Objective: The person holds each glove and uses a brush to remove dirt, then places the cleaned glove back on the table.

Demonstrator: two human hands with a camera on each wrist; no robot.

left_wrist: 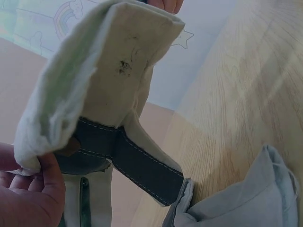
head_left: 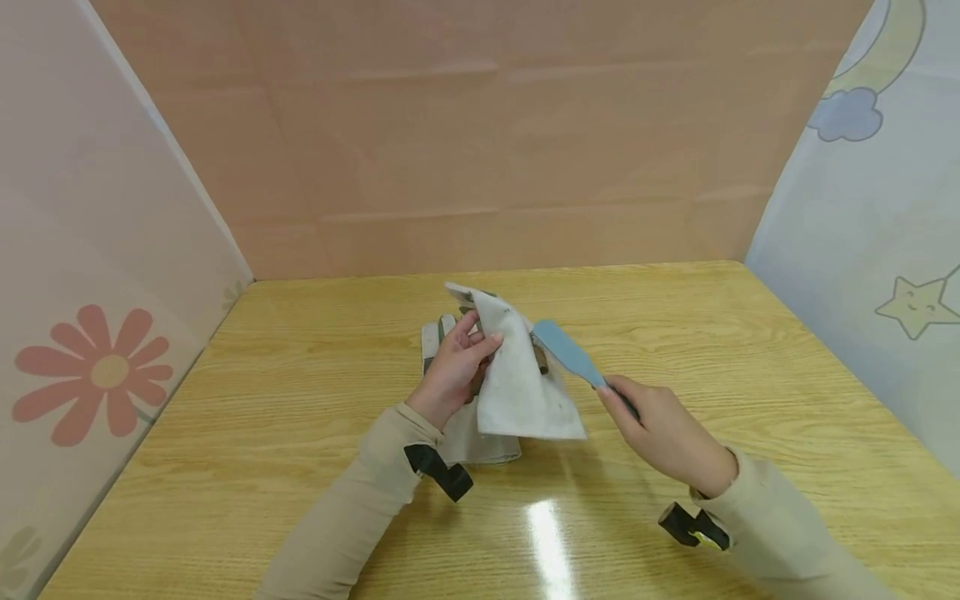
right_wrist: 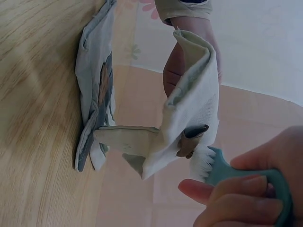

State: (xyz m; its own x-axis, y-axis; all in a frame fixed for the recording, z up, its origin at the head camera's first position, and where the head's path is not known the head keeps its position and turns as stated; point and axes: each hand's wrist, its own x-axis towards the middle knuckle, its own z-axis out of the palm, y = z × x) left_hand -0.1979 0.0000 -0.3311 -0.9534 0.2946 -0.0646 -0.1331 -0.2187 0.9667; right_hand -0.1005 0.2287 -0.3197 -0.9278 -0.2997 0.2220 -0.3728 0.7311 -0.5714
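A whitish fabric work glove (head_left: 517,392) with dark grey patches (left_wrist: 147,165) hangs above the table, its cuff edge pinched by my left hand (head_left: 453,367). Dark smudges mark its cloth in the left wrist view. My right hand (head_left: 663,429) grips the handle of a blue brush (head_left: 570,354). In the right wrist view the brush's white bristles (right_wrist: 202,163) touch the glove beside a small brown tab (right_wrist: 191,142). A second glove (head_left: 480,446) of the same kind lies on the table beneath, partly hidden by the raised one.
The wood-grain table (head_left: 300,375) has a bright glare spot near its front. A plain pinkish panel (head_left: 480,133) stands at the back. Printed panels flank the table, with a flower (head_left: 108,371) on the left and a star (head_left: 915,307) on the right.
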